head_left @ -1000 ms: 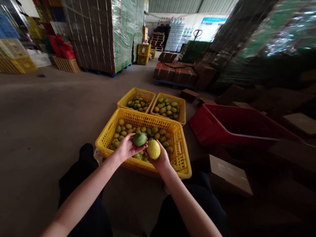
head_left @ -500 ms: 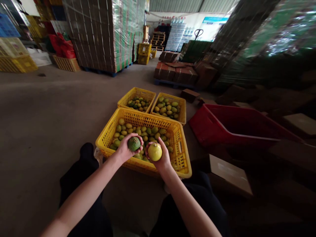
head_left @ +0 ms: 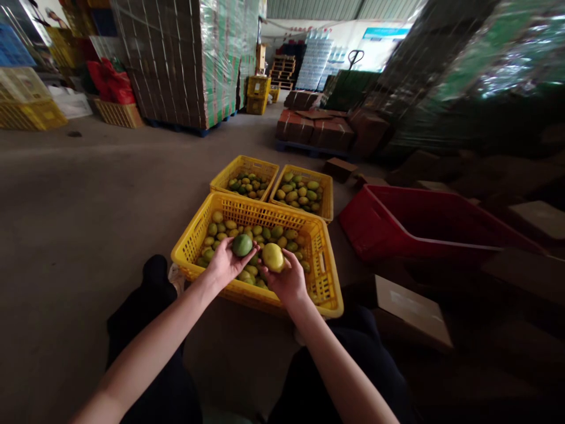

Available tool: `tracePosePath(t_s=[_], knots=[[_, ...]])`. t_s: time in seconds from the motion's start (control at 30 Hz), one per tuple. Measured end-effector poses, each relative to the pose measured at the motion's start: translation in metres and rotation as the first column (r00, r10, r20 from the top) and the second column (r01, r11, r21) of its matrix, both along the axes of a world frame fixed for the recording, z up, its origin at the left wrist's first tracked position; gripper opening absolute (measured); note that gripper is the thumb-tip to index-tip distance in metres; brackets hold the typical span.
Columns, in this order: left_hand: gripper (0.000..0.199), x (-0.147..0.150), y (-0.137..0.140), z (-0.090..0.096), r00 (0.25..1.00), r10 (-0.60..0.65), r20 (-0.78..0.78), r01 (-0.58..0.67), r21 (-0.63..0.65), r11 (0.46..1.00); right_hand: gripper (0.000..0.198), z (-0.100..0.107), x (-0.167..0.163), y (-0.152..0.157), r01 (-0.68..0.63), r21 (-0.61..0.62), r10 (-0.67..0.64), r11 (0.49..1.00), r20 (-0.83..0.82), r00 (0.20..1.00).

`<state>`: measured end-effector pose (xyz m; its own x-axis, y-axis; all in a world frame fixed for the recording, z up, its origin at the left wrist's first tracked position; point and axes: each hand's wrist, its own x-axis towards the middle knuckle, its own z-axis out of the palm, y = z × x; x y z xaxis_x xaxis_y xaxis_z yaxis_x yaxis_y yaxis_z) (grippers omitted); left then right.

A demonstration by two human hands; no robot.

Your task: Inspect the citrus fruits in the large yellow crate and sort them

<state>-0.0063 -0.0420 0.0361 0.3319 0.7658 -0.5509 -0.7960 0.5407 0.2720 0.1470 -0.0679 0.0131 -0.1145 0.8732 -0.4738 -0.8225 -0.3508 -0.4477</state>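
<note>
My left hand (head_left: 226,262) cradles a green lemon (head_left: 242,245), its fingers curled under and around the fruit. A yellow lemon (head_left: 273,257) rests in my right hand (head_left: 286,279), held between the thumb and the fingers beneath it. Both hands are over the near yellow crate (head_left: 330,268), side by side with a small space between the two fruits. Inside that crate lie many green and yellow lemons (head_left: 277,231), partly covered from view by my hands.
Two smaller yellow crates of lemons, left (head_left: 219,175) and right (head_left: 327,199), stand behind the near one. To the right are a red tub (head_left: 366,227) and a cardboard box (head_left: 410,309). Wrapped pallet stacks (head_left: 176,65) rise farther back.
Both lemons have turned in my hands, so the green one's stem end no longer faces me. The fingers have loosened slightly, and the yellow lemon has shifted a little up and left.
</note>
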Motion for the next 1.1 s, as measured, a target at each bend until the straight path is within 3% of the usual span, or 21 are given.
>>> tracePosePath(t_s=[0.3, 0.6, 0.83, 1.1], knots=[[0.044, 0.001, 0.002, -0.011, 0.998, -0.037, 0.06, 0.037, -0.005, 0.999, 0.021, -0.021, 0.004, 0.01, 0.015, -0.008, -0.015, 1.0, -0.03, 0.999], [0.042, 0.003, 0.001, -0.008, 0.998, -0.063, 0.024, 0.062, 0.011, 0.998, 0.025, -0.012, 0.0, 0.01, 0.069, -0.127, -0.068, 0.99, 0.013, 0.998], [0.05, 0.001, -0.002, -0.006, 0.987, -0.162, 0.004, 0.162, -0.004, 0.987, 0.033, -0.018, -0.001, 0.01, 0.007, -0.093, -0.001, 0.996, 0.063, 0.998], [0.025, 0.002, -0.002, -0.003, 0.983, -0.176, -0.053, 0.179, 0.062, 0.982, 0.03, -0.028, 0.001, 0.013, -0.059, 0.043, 0.052, 0.997, 0.141, 0.989]])
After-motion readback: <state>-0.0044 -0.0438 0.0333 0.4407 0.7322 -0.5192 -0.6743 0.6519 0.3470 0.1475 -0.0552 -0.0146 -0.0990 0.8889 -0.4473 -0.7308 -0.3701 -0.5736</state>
